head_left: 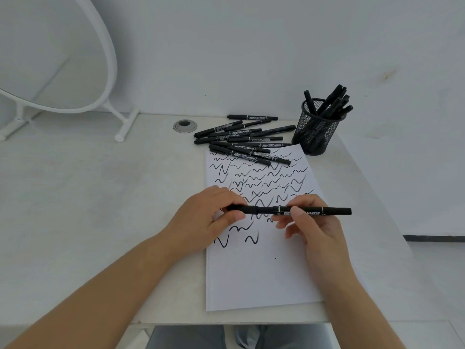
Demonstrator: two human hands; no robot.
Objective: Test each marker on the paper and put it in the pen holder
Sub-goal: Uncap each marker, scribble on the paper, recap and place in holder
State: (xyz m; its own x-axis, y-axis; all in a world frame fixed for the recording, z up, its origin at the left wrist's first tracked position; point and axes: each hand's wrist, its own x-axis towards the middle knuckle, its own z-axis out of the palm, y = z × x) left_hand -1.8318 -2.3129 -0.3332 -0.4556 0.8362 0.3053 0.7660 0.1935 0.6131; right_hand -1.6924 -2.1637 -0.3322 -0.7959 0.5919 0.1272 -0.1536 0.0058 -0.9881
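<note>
At the centre of the frame both hands hold one black marker [289, 211] level above the scribbled paper [261, 273]: the left hand [208, 217] pinches its left end, the right hand [314, 222] grips the barrel. A pile of markers [241, 139] lies at the paper's top edge; the mesh pen holder [317, 128], upper right, holds several more

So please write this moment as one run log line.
left hand: grips marker cap end | right hand: pinches barrel | over paper | pen holder: partly filled
</note>
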